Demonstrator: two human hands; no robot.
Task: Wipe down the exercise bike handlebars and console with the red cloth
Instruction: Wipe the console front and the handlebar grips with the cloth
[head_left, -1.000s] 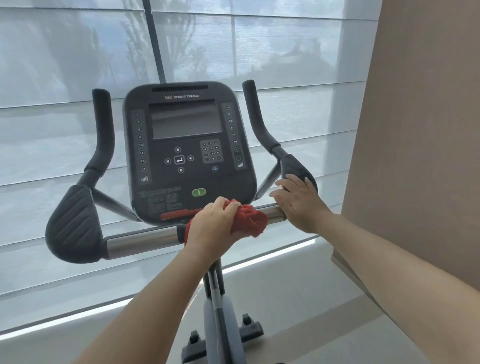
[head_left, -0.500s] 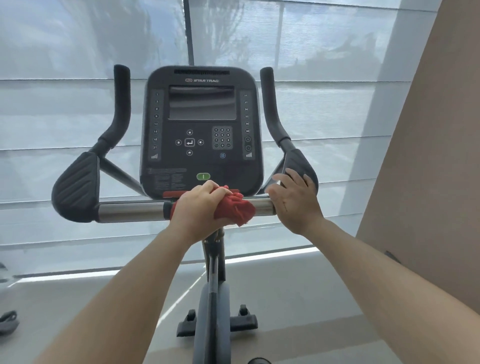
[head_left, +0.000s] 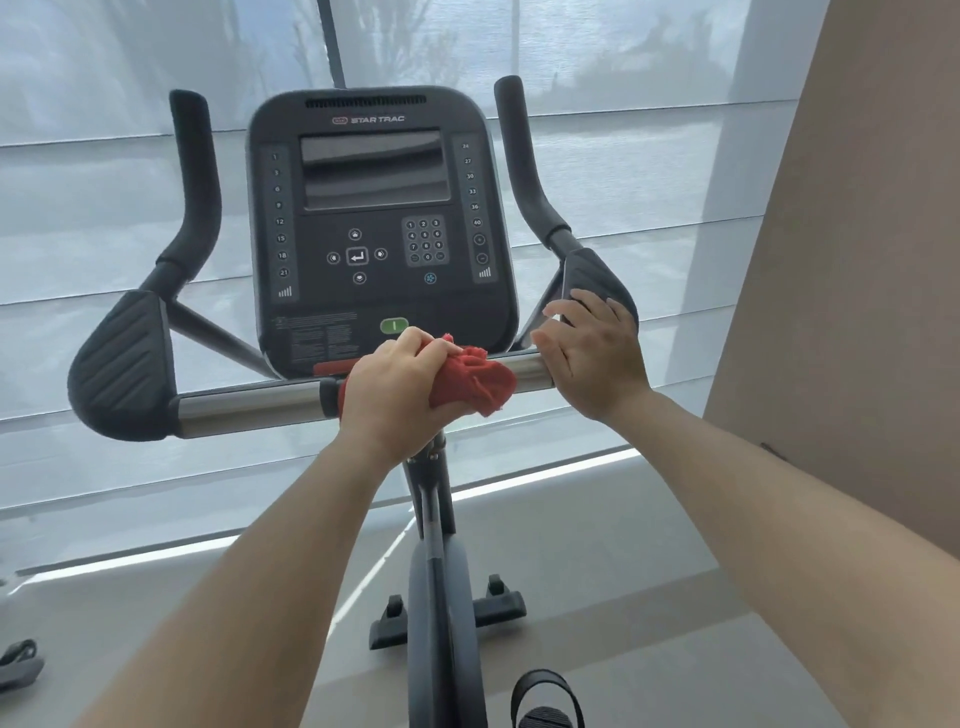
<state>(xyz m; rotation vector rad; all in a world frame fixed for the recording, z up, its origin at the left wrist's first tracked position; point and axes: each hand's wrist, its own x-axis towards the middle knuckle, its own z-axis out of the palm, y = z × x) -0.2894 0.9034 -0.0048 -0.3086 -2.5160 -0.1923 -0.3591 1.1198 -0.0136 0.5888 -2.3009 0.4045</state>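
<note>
The black console (head_left: 374, 208) of the exercise bike stands straight ahead, with a silver handlebar bar (head_left: 249, 408) running across below it. My left hand (head_left: 395, 395) grips the crumpled red cloth (head_left: 475, 382) around the middle of that bar, just under the console's lower edge. My right hand (head_left: 597, 353) rests over the bar's right end, fingers curled round it beside the black right elbow pad (head_left: 597, 275). The left elbow pad (head_left: 122, 364) and both upright black grips (head_left: 195, 171) are untouched.
A beige wall (head_left: 857, 260) rises close on the right. Shaded windows (head_left: 104, 156) fill the back. The bike's post and base (head_left: 441, 608) stand on the grey floor below, with a pedal strap (head_left: 545, 696) at the bottom edge.
My view has shifted, so the bike now sits more centred and upright. My left hand with the cloth stays at the bar's middle; my right hand keeps its hold on the right end.
</note>
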